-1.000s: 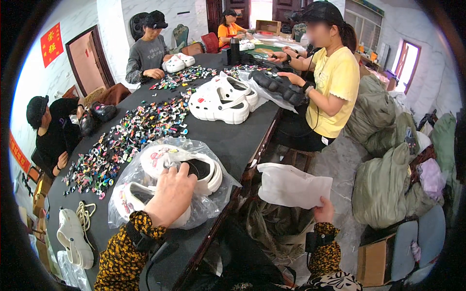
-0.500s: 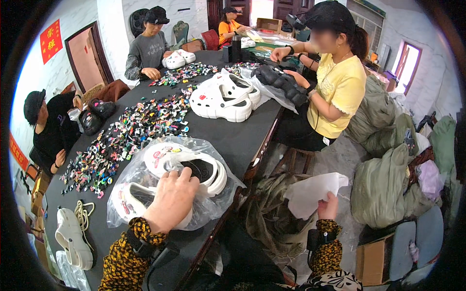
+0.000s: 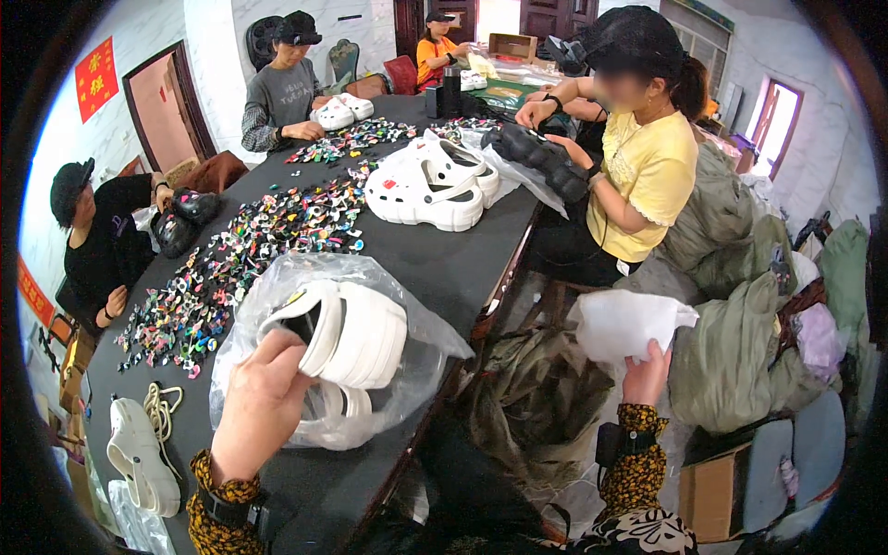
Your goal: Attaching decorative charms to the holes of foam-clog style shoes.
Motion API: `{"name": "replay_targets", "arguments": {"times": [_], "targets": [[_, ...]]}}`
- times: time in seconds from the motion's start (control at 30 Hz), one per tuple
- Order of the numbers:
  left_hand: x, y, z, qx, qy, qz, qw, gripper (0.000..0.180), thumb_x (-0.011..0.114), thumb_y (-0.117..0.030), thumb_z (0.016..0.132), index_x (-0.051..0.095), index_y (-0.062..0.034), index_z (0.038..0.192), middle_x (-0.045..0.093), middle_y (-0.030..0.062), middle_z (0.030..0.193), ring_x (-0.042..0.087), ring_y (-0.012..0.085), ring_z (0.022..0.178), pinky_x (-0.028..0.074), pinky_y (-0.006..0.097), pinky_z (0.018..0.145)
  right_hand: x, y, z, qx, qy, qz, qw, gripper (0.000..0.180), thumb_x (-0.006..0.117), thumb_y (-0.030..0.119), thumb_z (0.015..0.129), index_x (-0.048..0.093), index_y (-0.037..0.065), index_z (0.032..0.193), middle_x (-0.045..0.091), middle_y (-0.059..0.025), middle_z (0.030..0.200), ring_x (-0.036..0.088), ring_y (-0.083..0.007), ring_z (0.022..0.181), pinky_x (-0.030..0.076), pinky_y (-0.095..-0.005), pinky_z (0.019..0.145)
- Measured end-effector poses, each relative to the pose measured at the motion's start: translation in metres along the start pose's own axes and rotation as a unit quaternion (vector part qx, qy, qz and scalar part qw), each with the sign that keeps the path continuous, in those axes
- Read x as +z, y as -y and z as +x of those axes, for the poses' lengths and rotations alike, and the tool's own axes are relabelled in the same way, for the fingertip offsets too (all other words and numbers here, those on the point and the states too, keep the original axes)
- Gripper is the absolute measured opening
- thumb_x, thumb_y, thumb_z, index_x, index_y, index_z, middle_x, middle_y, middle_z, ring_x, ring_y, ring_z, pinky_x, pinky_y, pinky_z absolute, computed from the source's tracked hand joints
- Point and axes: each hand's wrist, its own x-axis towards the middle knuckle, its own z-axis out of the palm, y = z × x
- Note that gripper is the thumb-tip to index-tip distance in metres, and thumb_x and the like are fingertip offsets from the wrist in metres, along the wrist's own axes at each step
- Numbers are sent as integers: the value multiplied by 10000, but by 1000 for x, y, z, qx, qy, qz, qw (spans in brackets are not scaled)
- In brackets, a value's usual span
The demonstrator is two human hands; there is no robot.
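Observation:
My left hand (image 3: 259,398) is closed on a white clog (image 3: 361,335), tilting it up with its rounded heel and strap facing right. Beneath it lies a second white clog (image 3: 338,416), partly covered by the first. Both are over a clear plastic bag (image 3: 430,319) spread on the black table (image 3: 305,490). Off the table's right edge, my right hand (image 3: 647,375) pinches a thin white sheet (image 3: 629,324) by its lower edge; its material I cannot tell.
Many small colourful shoe charms (image 3: 250,245) are heaped beyond the bag. A white clog pair (image 3: 430,190) stands farther back. Near the left edge lie another clog (image 3: 139,458) and a cord (image 3: 159,412). Co-workers handle shoes around the table, one with a black clog (image 3: 536,162). Sacks (image 3: 731,361) fill the right.
My left hand has taken hold of one clog and tipped it up from lying on the bag. My right hand has moved up and right with the sheet.

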Motion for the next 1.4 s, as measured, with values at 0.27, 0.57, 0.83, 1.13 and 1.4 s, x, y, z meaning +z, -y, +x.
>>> {"name": "replay_targets", "arguments": {"times": [0.27,0.57,0.83,1.13,1.4], "targets": [[-6,-13,-29,28,0,-30,999,261,620,54,659,621,-37,903,592,95,941,609,315,804,502,395,703,39,4,-18,-40,76,-10,996,447,519,140,907,393,-26,1302,546,-161,1164,552,-256,1054,446,-405,893],[36,-25,-50,142,62,121,980,294,579,-105,727,593,-52,1016,515,111,1091,531,251,818,450,365,727,123,34,-19,-116,155,91,977,406,523,81,898,429,19,1288,524,-107,1244,531,-236,1099,425,-402,941],[50,-33,-65,138,32,184,973,265,563,-112,752,579,-40,1006,526,110,1088,492,215,706,423,336,626,229,-4,-67,-445,539,-154,698,323,557,-63,721,611,60,1015,611,-93,1114,529,-286,1146,365,-395,990],[18,-29,-77,88,115,90,985,450,602,-8,644,556,-43,1090,490,118,1143,509,282,850,444,387,775,254,-78,-34,-401,591,-344,610,337,488,-57,707,671,146,905,604,-74,1165,492,-280,1178,343,-409,973],[-3,-20,-91,33,137,100,985,409,600,9,625,578,-85,1023,518,90,1120,532,273,900,458,386,785,257,-77,5,-429,581,-482,496,298,492,-11,760,703,125,920,613,-125,1160,496,-301,1170,348,-412,963]]}}
